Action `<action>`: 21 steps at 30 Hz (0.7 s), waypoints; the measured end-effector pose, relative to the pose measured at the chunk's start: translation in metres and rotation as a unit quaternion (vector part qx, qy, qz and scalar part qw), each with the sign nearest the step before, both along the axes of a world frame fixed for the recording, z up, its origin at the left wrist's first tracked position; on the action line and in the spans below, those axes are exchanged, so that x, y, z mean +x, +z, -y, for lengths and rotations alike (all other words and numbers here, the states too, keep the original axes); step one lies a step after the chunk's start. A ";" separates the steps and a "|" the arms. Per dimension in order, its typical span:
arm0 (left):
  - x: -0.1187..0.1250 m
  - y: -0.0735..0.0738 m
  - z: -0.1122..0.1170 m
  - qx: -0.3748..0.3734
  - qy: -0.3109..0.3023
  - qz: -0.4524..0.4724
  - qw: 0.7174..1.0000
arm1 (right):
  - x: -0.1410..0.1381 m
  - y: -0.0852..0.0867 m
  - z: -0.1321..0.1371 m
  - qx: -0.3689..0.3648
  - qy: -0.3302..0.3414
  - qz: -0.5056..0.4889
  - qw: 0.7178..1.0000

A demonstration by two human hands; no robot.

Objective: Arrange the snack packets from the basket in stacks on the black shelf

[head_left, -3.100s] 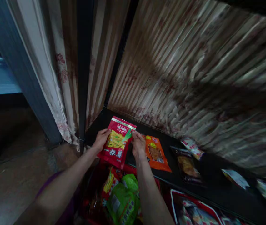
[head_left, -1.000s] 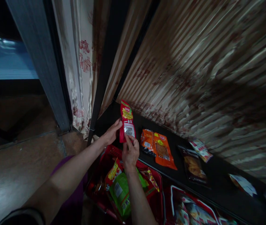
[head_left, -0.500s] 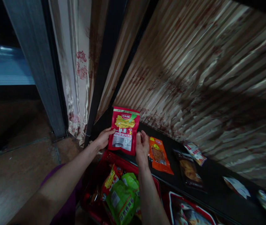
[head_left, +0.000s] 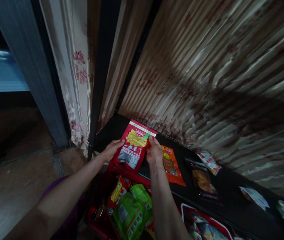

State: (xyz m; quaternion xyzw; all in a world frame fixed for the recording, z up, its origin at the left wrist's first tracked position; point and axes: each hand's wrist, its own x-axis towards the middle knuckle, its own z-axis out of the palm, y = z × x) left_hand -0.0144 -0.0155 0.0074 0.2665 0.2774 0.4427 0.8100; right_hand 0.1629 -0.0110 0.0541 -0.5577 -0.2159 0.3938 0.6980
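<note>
A red snack bag (head_left: 134, 146) with a pale top strip and yellow food pictured on it is tilted over the near left end of a black shelf (head_left: 106, 129). My left hand (head_left: 113, 150) pinches its left edge, thumb on the front. At the upper right edge, my right hand (head_left: 154, 150) grips the bag between thumb and fingers. Just right of that hand lies an orange snack bag (head_left: 173, 166), partly covered by the hand. Below the red bag is a red basket (head_left: 94, 221) holding green bags (head_left: 129, 213) and a red-and-yellow bag (head_left: 118, 193).
Along the shelf to the right lie a dark brown bag (head_left: 203, 181), a red-and-white packet (head_left: 209, 161) and a whitish packet (head_left: 254, 197). A second red-rimmed container (head_left: 207, 218) stands at the lower right. Pleated curtain (head_left: 197, 73) hangs behind; a grey post (head_left: 31, 73) rises at left.
The red bag has tilted clockwise and sunk slightly lower. My right hand has moved from its lower right edge up to the upper right edge, while the left hand keeps its hold.
</note>
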 end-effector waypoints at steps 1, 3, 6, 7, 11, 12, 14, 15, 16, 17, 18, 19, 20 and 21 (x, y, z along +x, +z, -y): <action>0.001 0.000 0.000 0.002 0.000 0.001 1.000 | 0.001 -0.002 -0.001 0.001 -0.004 0.001 1.000; 0.001 0.000 -0.001 0.004 0.001 0.004 1.000 | 0.003 -0.004 -0.002 0.002 -0.004 0.005 1.000; 0.002 0.000 -0.001 0.007 0.003 0.005 1.000 | 0.001 -0.002 -0.003 0.008 -0.005 -0.004 1.000; 0.002 0.000 -0.001 0.010 -0.003 0.004 1.000 | 0.000 0.000 -0.003 0.011 -0.004 -0.012 1.000; 0.003 -0.001 -0.001 0.022 -0.023 -0.005 0.999 | -0.004 0.009 -0.004 0.016 -0.014 -0.046 0.999; 0.003 -0.002 -0.001 0.022 -0.021 -0.008 1.000 | -0.004 0.011 -0.004 0.019 -0.013 -0.048 0.999; 0.004 -0.003 -0.001 0.016 -0.006 -0.012 1.000 | -0.004 0.014 -0.001 0.025 0.004 -0.042 0.999; 0.005 -0.003 -0.002 0.013 0.001 -0.012 1.000 | -0.004 0.014 0.000 0.027 0.021 -0.035 0.999; 0.005 -0.004 -0.003 0.010 0.009 -0.011 1.000 | -0.003 0.014 0.003 0.027 0.039 -0.027 0.999; 0.006 -0.004 -0.004 0.008 0.018 -0.009 1.000 | -0.003 0.013 0.005 0.025 0.056 -0.020 0.998; 0.006 -0.005 -0.006 0.007 0.026 -0.008 1.000 | -0.003 0.011 0.008 0.021 0.071 -0.016 0.997; 0.007 -0.005 -0.007 0.005 0.035 -0.006 0.999 | -0.003 0.009 0.011 0.015 0.083 -0.014 0.996; 0.007 -0.005 -0.009 0.002 0.045 -0.005 0.999 | -0.003 0.006 0.013 0.008 0.093 -0.013 0.996; 0.008 -0.006 -0.011 -0.001 0.056 -0.004 0.998 | -0.003 0.003 0.015 0.000 0.101 -0.012 0.995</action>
